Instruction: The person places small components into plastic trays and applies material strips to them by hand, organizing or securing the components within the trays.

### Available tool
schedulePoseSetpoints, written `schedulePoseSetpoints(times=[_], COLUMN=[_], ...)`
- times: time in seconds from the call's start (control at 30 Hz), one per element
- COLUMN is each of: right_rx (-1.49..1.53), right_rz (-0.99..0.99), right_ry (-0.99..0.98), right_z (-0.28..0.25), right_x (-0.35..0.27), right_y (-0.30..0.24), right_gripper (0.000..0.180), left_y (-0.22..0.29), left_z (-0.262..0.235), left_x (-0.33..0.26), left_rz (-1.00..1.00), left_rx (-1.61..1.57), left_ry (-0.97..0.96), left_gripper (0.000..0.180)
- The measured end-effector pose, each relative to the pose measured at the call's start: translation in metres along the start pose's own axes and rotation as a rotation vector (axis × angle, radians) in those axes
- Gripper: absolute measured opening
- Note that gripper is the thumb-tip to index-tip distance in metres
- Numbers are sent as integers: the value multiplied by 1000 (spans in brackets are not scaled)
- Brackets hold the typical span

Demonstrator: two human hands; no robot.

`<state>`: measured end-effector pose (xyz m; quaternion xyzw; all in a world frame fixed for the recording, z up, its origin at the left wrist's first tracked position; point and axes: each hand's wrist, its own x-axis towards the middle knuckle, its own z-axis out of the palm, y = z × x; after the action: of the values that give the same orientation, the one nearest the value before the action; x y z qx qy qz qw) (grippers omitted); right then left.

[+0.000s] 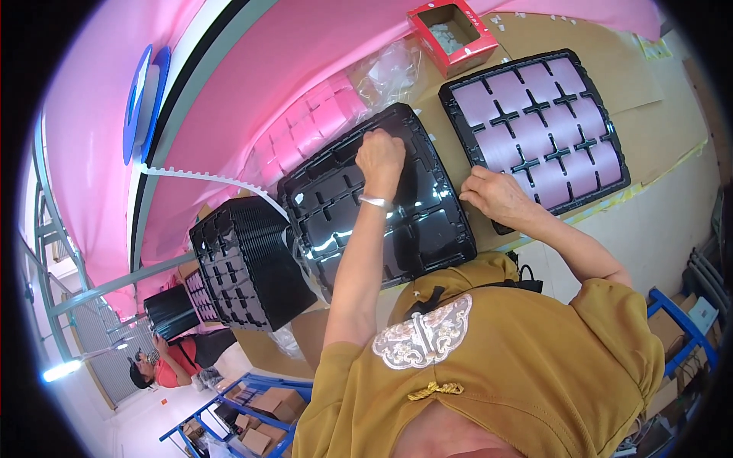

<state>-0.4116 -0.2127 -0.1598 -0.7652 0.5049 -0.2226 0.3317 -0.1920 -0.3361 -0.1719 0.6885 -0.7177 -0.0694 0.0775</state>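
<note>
An empty black compartment tray (427, 229) lies on the cardboard-covered table (649, 137). My left hand (379, 156), with a silver bracelet on its wrist, rests over the tray's far part with fingers curled together; what they pinch is hidden. To the right lies a second black tray (534, 122) whose compartments hold pink pieces. My right hand (492, 195) sits at that tray's near left edge, between the two trays, with bent fingers touching the rim. Whether it grips the rim is unclear.
A stack of black trays (244, 263) stands to the left. A red box (452, 34) of small white pieces sits at the far edge, beside a clear bag of pink pieces (321, 122). A blue reel (145, 99) feeds white tape. Another person (164, 366) and blue shelving (252, 412) are lower left.
</note>
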Motion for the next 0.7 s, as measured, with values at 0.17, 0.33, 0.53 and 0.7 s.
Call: schedulePoseSetpoints(times=[0.17, 0.33, 0.53, 0.7], right_rx=[20, 23, 168, 70], right_rz=[14, 1, -118, -479], right_ry=[-9, -27, 32, 150], right_z=[0, -3, -1, 57], right_x=[-1, 4, 49, 152], right_y=[1, -4, -32, -83], right_gripper=[16, 15, 11, 10], left_y=[-18, -53, -115, -151], left_z=[0, -21, -49, -37], left_x=[-9, -34, -107, -161], left_rz=[-140, -578, -368, -243], left_rx=[-193, -1270, -2262, -2399], left_ry=[42, -57, -106, -12], left_gripper=[22, 10, 9, 12])
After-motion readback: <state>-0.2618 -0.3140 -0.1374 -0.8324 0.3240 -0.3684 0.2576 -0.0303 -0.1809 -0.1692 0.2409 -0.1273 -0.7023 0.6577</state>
